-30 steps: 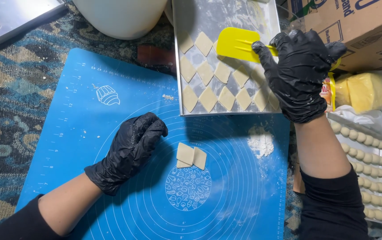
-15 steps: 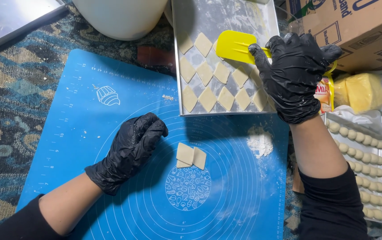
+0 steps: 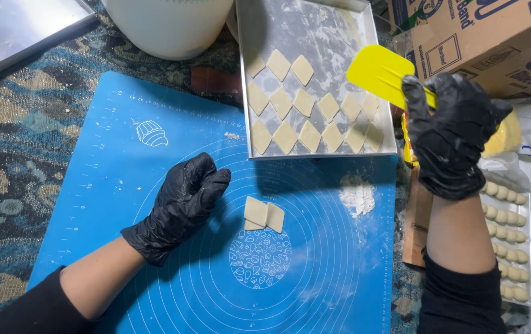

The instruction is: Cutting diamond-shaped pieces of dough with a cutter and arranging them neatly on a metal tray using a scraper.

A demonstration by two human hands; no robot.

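**Ana:** Patterned blue-and-tan cloth covers the table (image 3: 24, 148), and on it lies the blue baking mat (image 3: 123, 185), floured and marked with rings. Starting at the left: the left hand (image 3: 182, 207) in its black glove rests knuckles-down on the mat, loosely curled, grasping nothing. It hasn't budged over the last second.

**Ben:** And just right of that grip, two small dough squares (image 3: 264, 214) lie overlapping on the mat, untouched, same spot as before.

**Ana:** Above them, the metal tray (image 3: 321, 153) holds rows of diamond-cut dough pieces (image 3: 305, 102), just as it did a second ago.

**Ben:** Now the change! The right hand (image 3: 454, 133) has pulled away from the tray. A second ago its yellow scraper (image 3: 383, 71) sat over the tray's far corner; now the blade hangs at the tray's right rim, half off it.

**Ana:** The grip is clenched around the scraper's edge, blade pointing up and left from the fingers.

**Ben:** My read: that drop-off looks done, and the scraper looks empty.

**Ana:** Right of that grip, a cardboard box (image 3: 482, 37) and a tray of pale dough balls (image 3: 506, 229).
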